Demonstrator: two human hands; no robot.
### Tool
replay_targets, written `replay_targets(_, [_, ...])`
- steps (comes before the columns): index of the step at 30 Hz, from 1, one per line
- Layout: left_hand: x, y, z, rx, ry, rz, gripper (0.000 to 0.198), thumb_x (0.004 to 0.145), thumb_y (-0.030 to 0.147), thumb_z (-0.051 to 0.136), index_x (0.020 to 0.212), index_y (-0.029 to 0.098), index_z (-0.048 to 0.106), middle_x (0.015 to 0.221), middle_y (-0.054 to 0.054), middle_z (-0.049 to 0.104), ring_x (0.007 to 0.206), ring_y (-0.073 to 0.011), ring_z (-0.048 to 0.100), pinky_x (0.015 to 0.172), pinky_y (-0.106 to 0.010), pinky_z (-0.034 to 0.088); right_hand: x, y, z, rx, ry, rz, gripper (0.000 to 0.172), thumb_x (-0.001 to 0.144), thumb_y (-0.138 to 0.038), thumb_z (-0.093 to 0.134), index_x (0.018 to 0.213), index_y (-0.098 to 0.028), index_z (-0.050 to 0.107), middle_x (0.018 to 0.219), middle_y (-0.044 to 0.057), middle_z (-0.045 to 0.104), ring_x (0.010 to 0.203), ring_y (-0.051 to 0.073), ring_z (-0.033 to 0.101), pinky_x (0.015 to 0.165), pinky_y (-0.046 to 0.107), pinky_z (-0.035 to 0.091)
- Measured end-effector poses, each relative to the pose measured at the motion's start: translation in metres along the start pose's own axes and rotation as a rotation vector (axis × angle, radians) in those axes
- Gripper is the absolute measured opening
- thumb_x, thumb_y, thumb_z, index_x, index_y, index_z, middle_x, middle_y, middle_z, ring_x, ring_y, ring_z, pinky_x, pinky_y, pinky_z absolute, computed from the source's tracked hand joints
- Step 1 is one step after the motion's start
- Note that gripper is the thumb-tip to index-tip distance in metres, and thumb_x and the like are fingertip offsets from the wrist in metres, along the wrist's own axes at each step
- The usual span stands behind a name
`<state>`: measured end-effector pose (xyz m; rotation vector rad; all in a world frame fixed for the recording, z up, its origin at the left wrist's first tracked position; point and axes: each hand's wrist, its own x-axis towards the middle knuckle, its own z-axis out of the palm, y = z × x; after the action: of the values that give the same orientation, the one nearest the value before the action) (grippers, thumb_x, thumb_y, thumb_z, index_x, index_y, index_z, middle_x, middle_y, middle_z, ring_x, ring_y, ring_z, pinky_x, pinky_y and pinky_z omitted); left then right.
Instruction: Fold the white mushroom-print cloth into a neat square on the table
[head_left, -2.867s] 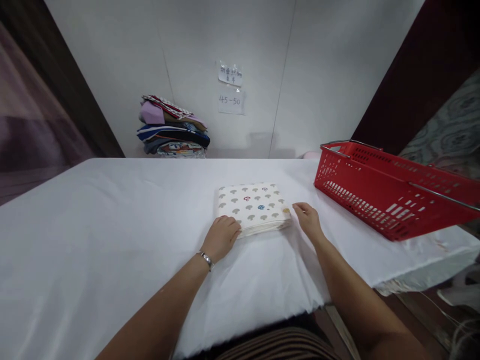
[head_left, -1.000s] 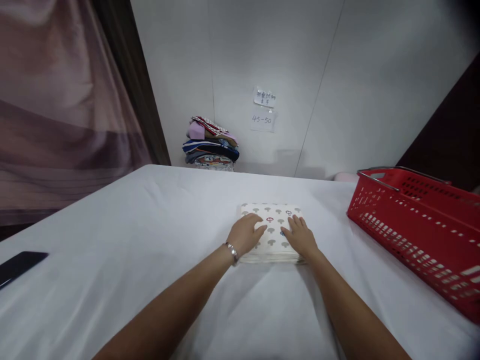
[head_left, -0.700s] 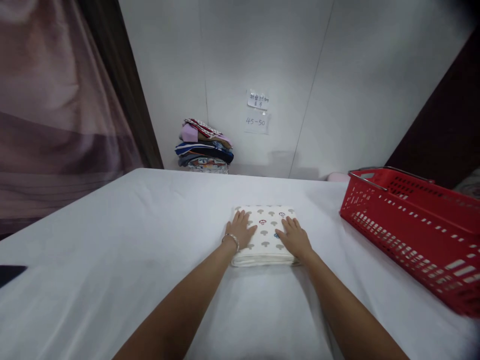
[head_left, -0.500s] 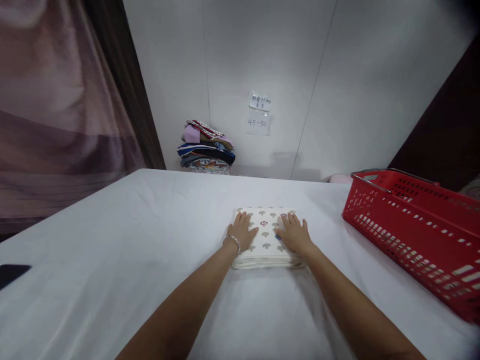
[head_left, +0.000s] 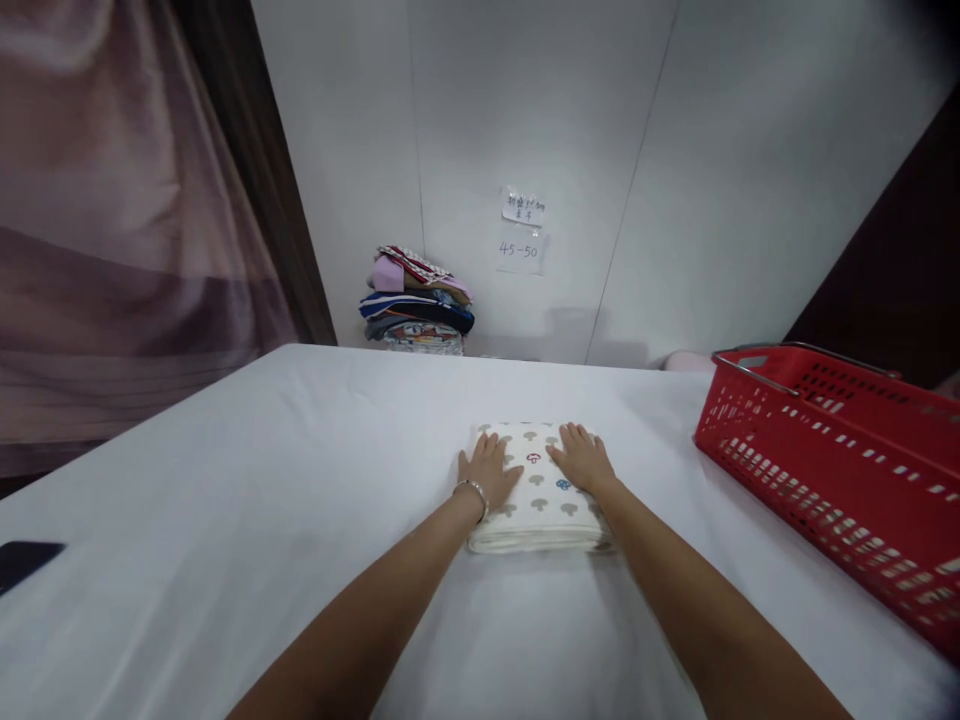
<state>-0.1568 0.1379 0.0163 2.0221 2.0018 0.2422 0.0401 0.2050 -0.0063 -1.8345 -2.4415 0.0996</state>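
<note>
A white folded cloth (head_left: pixel 536 515) with a print of grey, red and blue mushrooms lies flat on the white-covered table (head_left: pixel 337 480). It is folded into a thick rectangle, with its layered edge facing me. On its left side rests my left hand (head_left: pixel 487 472), fingers spread, a bracelet (head_left: pixel 474 492) at the wrist. My right hand (head_left: pixel 583 458) lies palm down on the far right part of the cloth, fingers stretched forward. Both palms touch the top of the cloth; neither grips it.
At the right stands a red plastic basket (head_left: pixel 840 480) with metal handles. Several folded clothes (head_left: pixel 418 300) are stacked beyond the far edge, below paper signs (head_left: pixel 521 230) on the wall. A dark flat object (head_left: pixel 26 562) lies at the left edge. A pinkish curtain (head_left: pixel 112 250) hangs at left.
My right hand has slid a little forward and inward on the cloth, uncovering the blue mushroom. My left hand stays on the left side. The view has shifted slightly.
</note>
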Motion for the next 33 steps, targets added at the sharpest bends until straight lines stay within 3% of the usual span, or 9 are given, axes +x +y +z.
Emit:
replay_targets(5, [0.026, 0.016, -0.016, 0.062, 0.088, -0.017, 0.076, 0.078, 0.066, 0.021, 0.136, 0.017, 0.031, 0.148, -0.008, 0.014, 0.135, -0.0279, 0.002, 0.106, -0.052, 0.001, -0.002, -0.003, -0.004, -0.014, 0.014, 0.011, 0.064, 0.087, -0.054, 0.019, 0.139, -0.017, 0.022, 0.147, 0.008, 0.017, 0.134, 0.023, 0.009, 0.104, 0.046, 0.009])
replay_targets(11, [0.042, -0.006, 0.006, 0.001, 0.041, -0.059, 0.078, 0.079, 0.066, 0.017, 0.141, 0.018, 0.018, 0.149, -0.003, 0.005, 0.135, -0.0267, -0.003, 0.105, -0.055, 0.008, -0.002, -0.003, -0.003, -0.014, 0.003, 0.007, 0.065, 0.087, -0.055, 0.018, 0.139, -0.017, 0.021, 0.147, 0.007, 0.016, 0.134, 0.022, 0.008, 0.105, 0.046, 0.008])
replay_targets(17, [0.045, -0.014, 0.011, -0.086, 0.066, -0.063, 0.071, 0.08, 0.066, 0.017, 0.139, 0.026, 0.021, 0.149, 0.0, 0.007, 0.136, -0.0245, -0.004, 0.104, -0.055, 0.013, -0.003, -0.004, -0.004, 0.005, -0.021, 0.023, 0.065, 0.086, -0.056, 0.018, 0.14, -0.018, 0.019, 0.148, 0.006, 0.013, 0.135, 0.022, 0.005, 0.105, 0.045, 0.006])
replay_targets(21, [0.046, -0.018, 0.009, -0.158, 0.088, -0.041, 0.063, 0.083, 0.058, 0.021, 0.137, 0.025, 0.026, 0.148, 0.0, 0.012, 0.136, -0.0219, 0.002, 0.105, -0.048, 0.017, -0.001, -0.006, -0.007, 0.038, -0.027, 0.031, 0.065, 0.086, -0.056, 0.022, 0.14, -0.019, 0.021, 0.148, 0.006, 0.014, 0.135, 0.021, 0.007, 0.105, 0.045, 0.007])
replay_targets(25, [0.039, -0.024, 0.004, -0.239, 0.128, -0.053, 0.057, 0.086, 0.045, 0.028, 0.136, 0.017, 0.027, 0.148, -0.006, 0.015, 0.135, -0.0193, 0.008, 0.106, -0.038, 0.019, -0.002, 0.004, -0.014, 0.197, -0.021, 0.028, 0.058, 0.086, -0.051, 0.03, 0.135, -0.02, 0.032, 0.146, 0.005, 0.021, 0.134, 0.02, 0.013, 0.107, 0.042, 0.011])
replay_targets(28, [0.024, -0.034, 0.0, -0.297, 0.141, -0.109, 0.062, 0.083, 0.043, 0.04, 0.136, 0.013, 0.026, 0.146, -0.011, 0.02, 0.133, -0.0211, 0.019, 0.105, -0.033, 0.023, -0.016, 0.021, -0.018, 0.408, 0.035, 0.093, 0.058, 0.086, -0.049, 0.031, 0.136, -0.018, 0.032, 0.145, 0.006, 0.024, 0.132, 0.018, 0.022, 0.105, 0.033, 0.021])
replay_targets(33, [-0.019, -0.054, -0.001, -0.408, 0.111, -0.21, 0.07, 0.076, 0.049, 0.05, 0.132, 0.012, 0.031, 0.116, -0.012, 0.058, 0.106, -0.0222, 0.054, 0.087, -0.029, 0.041, -0.064, 0.046, -0.013, 0.572, 0.058, 0.246, 0.07, 0.078, -0.049, 0.045, 0.138, -0.019, 0.026, 0.135, 0.008, 0.043, 0.121, 0.023, 0.042, 0.099, 0.037, 0.034])
